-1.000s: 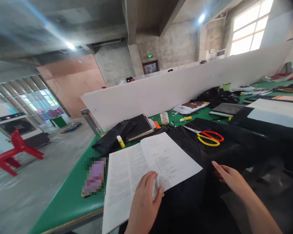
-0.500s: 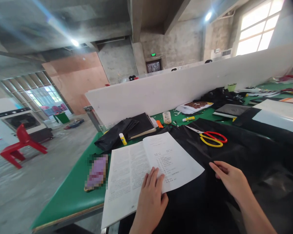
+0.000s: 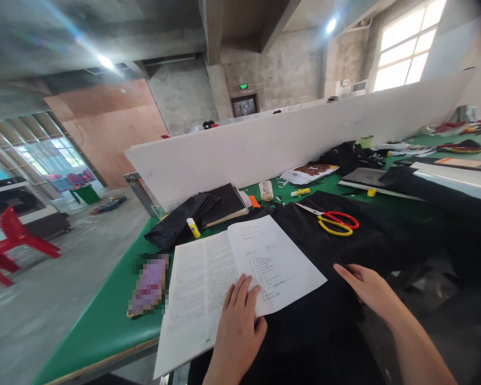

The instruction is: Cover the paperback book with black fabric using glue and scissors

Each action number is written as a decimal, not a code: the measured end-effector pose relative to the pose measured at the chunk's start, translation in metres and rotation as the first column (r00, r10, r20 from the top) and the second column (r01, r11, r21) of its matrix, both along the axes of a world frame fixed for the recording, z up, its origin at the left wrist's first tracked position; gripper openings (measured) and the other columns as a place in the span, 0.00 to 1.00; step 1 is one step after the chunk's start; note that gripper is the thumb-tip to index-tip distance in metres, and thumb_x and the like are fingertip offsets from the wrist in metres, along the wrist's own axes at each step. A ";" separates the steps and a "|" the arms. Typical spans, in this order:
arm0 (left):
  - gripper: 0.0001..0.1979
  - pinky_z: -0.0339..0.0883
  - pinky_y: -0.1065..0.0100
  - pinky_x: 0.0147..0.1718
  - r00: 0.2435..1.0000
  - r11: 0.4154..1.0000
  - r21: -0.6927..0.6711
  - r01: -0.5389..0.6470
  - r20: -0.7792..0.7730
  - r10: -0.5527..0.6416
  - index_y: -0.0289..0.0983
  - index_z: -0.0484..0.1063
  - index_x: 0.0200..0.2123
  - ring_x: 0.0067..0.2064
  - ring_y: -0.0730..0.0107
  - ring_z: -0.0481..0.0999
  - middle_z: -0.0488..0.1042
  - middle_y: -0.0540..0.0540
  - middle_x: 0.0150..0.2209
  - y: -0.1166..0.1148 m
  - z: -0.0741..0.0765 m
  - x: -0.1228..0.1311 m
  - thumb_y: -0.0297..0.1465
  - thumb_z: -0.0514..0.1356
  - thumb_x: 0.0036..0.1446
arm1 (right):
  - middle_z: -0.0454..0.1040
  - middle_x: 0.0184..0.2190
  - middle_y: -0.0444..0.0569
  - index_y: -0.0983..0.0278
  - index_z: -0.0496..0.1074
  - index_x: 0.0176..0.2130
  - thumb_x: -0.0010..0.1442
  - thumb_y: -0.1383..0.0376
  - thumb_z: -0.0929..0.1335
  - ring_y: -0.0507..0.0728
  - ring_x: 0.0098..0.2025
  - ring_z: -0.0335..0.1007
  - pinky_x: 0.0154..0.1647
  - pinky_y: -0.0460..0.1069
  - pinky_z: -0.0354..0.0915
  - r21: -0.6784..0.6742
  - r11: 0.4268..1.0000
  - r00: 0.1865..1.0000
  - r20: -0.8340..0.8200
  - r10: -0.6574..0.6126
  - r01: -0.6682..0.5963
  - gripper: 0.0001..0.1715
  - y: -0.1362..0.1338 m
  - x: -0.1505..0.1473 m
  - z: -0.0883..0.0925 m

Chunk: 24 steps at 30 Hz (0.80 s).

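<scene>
My left hand (image 3: 242,318) lies with its fingers stretched out on an open booklet (image 3: 190,299), across the lower middle near the fold. The booklet's right-hand page (image 3: 278,267) bears short printed lines and lies over the black sheet. My right hand (image 3: 363,286) is closed in a loose pinch at a thin, slightly shiny black sheet (image 3: 304,342), right of the booklet; the fingertips are partly hidden. Beyond that hand, scissors (image 3: 334,222) with one red and one yellow handle lie on the black material, blades to the left.
On the green table (image 3: 100,321) are a standing glue stick (image 3: 193,228), a lying glue stick (image 3: 300,192), a black-covered book (image 3: 224,206), a clear cup (image 3: 266,190) and a blurred purple item (image 3: 149,286). A white partition (image 3: 224,155) runs behind. A red chair (image 3: 14,235) stands left.
The view has turned slightly right. My right hand's grip has shifted, and the black material on the right has moved and creased. My left hand stays on the booklet.
</scene>
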<state>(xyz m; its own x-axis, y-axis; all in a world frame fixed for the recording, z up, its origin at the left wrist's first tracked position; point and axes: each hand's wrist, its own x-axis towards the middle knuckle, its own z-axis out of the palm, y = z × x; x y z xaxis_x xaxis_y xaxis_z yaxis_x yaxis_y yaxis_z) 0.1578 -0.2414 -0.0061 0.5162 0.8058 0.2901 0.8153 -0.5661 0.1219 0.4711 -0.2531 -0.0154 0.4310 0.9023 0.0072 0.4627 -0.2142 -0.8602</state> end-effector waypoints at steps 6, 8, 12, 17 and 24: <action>0.27 0.57 0.51 0.57 0.999 0.998 -0.044 0.041 0.007 -0.041 0.38 0.54 0.60 0.63 0.56 0.54 0.59 0.41 0.61 0.001 0.012 -0.004 0.35 0.51 0.58 | 0.76 0.33 0.55 0.68 0.74 0.39 0.48 0.47 0.66 0.64 0.39 0.73 0.36 0.53 0.68 -0.002 0.997 0.981 0.175 -0.080 0.081 0.30 0.004 -0.003 -0.008; 0.25 0.57 0.50 0.57 0.999 0.997 -0.064 0.038 -0.004 -0.038 0.39 0.58 0.58 0.62 0.54 0.55 0.60 0.41 0.60 0.001 0.016 -0.004 0.40 0.50 0.59 | 0.76 0.37 0.57 0.69 0.73 0.44 0.49 0.47 0.66 0.66 0.43 0.71 0.41 0.54 0.67 0.033 0.996 0.965 0.247 -0.090 0.084 0.32 0.005 -0.010 -0.005; 0.22 0.57 0.49 0.57 1.000 0.998 -0.068 0.012 -0.016 -0.013 0.39 0.62 0.55 0.62 0.54 0.56 0.61 0.42 0.59 0.001 0.019 0.000 0.41 0.46 0.62 | 0.75 0.42 0.51 0.61 0.73 0.46 0.56 0.51 0.62 0.62 0.43 0.72 0.44 0.54 0.67 0.139 0.989 0.921 0.390 -0.015 -0.042 0.24 0.002 -0.040 0.010; 0.21 0.57 0.49 0.57 1.000 0.999 -0.044 0.018 -0.004 -0.018 0.39 0.62 0.55 0.62 0.54 0.56 0.62 0.41 0.59 0.001 0.015 0.000 0.38 0.47 0.62 | 0.75 0.38 0.44 0.53 0.74 0.43 0.57 0.64 0.60 0.57 0.38 0.72 0.37 0.50 0.66 0.084 0.909 0.787 0.536 0.305 -0.409 0.18 -0.007 -0.079 0.028; 0.22 0.57 0.50 0.57 0.998 0.999 -0.041 0.018 0.057 -0.015 0.39 0.59 0.57 0.63 0.55 0.53 0.57 0.42 0.62 -0.004 0.010 -0.003 0.38 0.49 0.61 | 0.72 0.27 0.46 0.60 0.71 0.46 0.59 0.49 0.59 0.54 0.27 0.67 0.28 0.47 0.62 0.252 0.967 0.983 0.186 -0.013 -0.035 0.25 -0.002 -0.051 0.014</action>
